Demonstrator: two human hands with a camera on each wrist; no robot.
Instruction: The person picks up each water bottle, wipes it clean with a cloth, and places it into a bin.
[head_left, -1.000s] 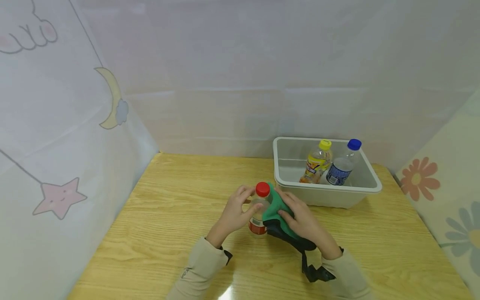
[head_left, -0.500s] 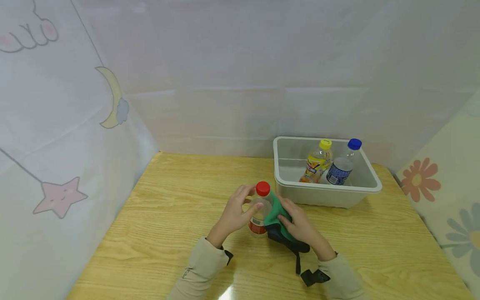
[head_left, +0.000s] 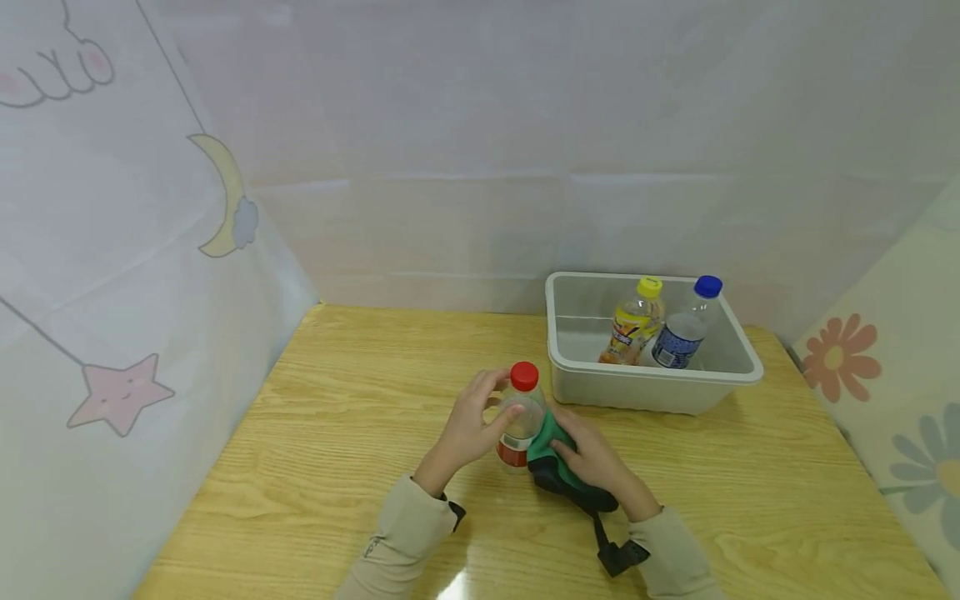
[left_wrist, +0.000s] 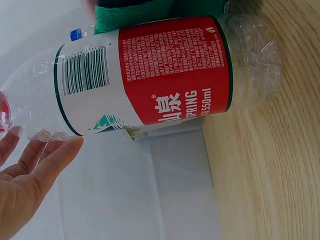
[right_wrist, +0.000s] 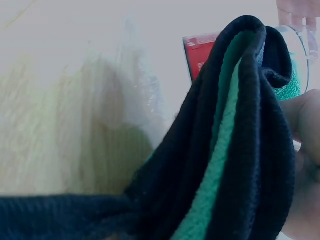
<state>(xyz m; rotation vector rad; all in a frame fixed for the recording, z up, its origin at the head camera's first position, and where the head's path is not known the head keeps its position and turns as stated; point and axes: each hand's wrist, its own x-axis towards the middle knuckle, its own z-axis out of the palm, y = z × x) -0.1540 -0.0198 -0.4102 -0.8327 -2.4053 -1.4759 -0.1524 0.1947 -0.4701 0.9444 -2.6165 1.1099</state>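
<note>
A clear plastic water bottle (head_left: 514, 451) with a red cap and a red-and-white label stands upright on the wooden table. My left hand (head_left: 471, 423) holds it by the upper part, thumb in front and fingers behind; the left wrist view shows those fingers (left_wrist: 60, 156) at the bottle's shoulder. In my right hand (head_left: 596, 457) is a green cloth (head_left: 551, 435) with black edging, bunched up against the bottle's right side. Close up in the right wrist view, the folded cloth (right_wrist: 220, 165) covers much of the bottle's label (right_wrist: 200, 52).
Behind and to the right stands a light grey plastic bin (head_left: 637, 392). Inside it lean a yellow-capped bottle (head_left: 628, 333) and a blue-capped bottle (head_left: 678, 340). A printed white sheet (head_left: 420, 150) walls the table (head_left: 337, 433) at the back and sides.
My right hand has slid the cloth down the bottle's side, from near the neck to about label height. My left hand and the bottle have stayed nearly in place.
</note>
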